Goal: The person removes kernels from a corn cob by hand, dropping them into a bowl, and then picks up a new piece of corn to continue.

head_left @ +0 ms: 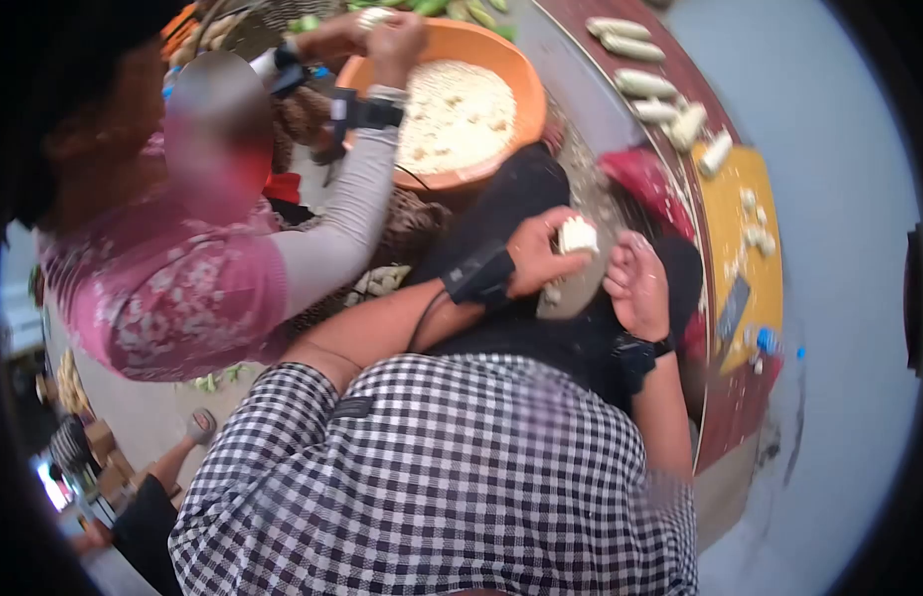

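My left hand [543, 256] is closed around a short piece of white corn cob [578, 236], its pale end facing up between thumb and fingers. Just to the right, and apart from the cob, is my right hand [637, 288]. Its fingers are curled inward, and whatever they may hold is hidden. Both hands are above my lap, over dark trousers [491, 214]. Beyond my left hand stands an orange basin [529, 89] holding many loose pale kernels [457, 114].
A co-worker in a pink floral top [183, 298] holds a white piece at the basin's far rim. On the right, a low table [571, 15] carries several white cobs [635, 48] and a yellow board [765, 199] with a grey blade [734, 306]. A small bottle [769, 341] lies nearby.
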The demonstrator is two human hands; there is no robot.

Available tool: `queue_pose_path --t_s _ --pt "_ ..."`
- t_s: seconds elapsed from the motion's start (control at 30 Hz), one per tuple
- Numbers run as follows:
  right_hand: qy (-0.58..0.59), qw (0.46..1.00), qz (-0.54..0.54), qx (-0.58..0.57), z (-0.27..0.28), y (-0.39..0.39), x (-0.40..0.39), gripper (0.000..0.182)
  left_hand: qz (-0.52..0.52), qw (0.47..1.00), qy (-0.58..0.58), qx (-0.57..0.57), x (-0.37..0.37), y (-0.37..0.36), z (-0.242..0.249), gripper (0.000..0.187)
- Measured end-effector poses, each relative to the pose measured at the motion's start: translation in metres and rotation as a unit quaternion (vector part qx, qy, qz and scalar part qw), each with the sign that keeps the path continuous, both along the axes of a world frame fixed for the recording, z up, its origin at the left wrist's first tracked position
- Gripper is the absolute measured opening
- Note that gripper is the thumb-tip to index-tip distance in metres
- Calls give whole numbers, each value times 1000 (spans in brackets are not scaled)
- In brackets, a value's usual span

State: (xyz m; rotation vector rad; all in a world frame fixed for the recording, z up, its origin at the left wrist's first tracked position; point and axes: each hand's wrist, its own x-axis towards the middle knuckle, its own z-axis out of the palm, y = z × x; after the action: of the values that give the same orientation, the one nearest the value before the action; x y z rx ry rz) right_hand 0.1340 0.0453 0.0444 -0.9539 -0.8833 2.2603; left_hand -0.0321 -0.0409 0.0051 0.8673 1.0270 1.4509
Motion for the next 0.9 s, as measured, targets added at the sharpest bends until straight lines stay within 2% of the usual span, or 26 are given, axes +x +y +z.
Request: queue_pose_path --t_s 0.03,0.1,0.17,0.27,0.37,0.5,0.6,0.8,0.9 --pt "-24 999 -3 41 4 -9 1 15 -14 1000 3 -7 2 2 2 35" --pt "-55 991 15 122 -1 -24 5 19 7 989 128 74 8 6 -7 35" --pt "-76 982 29 170 -9 -29 5 22 30 975 198 92 12 5 -4 34" --pt "-90 978 25 188 -29 -27 8 26 32 952 289 95 17 3 0 36" --pt "-87 955 0 283 -44 -28 12 29 41 937 338 79 31 1 3 39" --pt "-73 964 15 257 -48 -23 19 35 54 923 373 74 41 3 1 40" --pt "-115 947 45 296 -47 -17 19 37 52 919 384 65 42 7 3 43" --pt "-30 991 38 124 -48 -14 30 38 47 931 359 53 50 8 5 48" --pt "-77 979 37 185 -46 -19 24 37 31 926 372 52 46 7 6 48"
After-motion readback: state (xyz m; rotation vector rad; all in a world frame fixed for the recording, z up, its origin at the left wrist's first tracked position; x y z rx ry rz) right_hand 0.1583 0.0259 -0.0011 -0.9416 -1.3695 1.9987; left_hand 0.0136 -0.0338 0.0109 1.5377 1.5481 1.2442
